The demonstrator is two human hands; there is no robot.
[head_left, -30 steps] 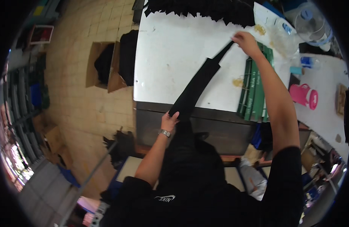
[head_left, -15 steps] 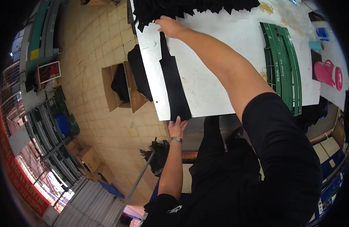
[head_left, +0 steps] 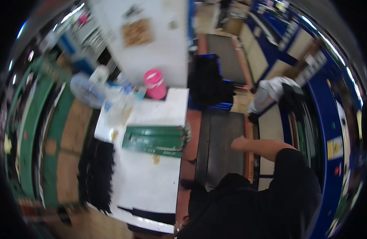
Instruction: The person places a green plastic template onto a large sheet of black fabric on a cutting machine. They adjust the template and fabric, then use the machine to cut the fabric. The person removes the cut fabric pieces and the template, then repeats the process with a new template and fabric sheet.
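My right hand (head_left: 240, 144) is out to the right over the dark grey walkway, away from the table. It is smeared by motion, so its fingers do not show clearly, and nothing can be made out in it. At the near corner of the white table, a small skin-toned patch may be part of my left hand; its fingers are hidden. A long black fabric piece (head_left: 161, 217) lies along the table's near end. Farther left on the table is a pile of black fabric pieces (head_left: 100, 171) with jagged edges.
Green slatted boards (head_left: 153, 140) lie across the white table (head_left: 145, 181). Behind them stand a pink jug (head_left: 154, 84), clear plastic bags (head_left: 119, 109) and a fan (head_left: 87, 91). Blue crates hold black cloth (head_left: 207, 77) ahead. Blue machinery (head_left: 316, 119) lines the right side.
My view has swung to the right. My right hand has left the fabric pile and is now over the walkway. The long black piece lies on the table, with no hand clearly seen on it.
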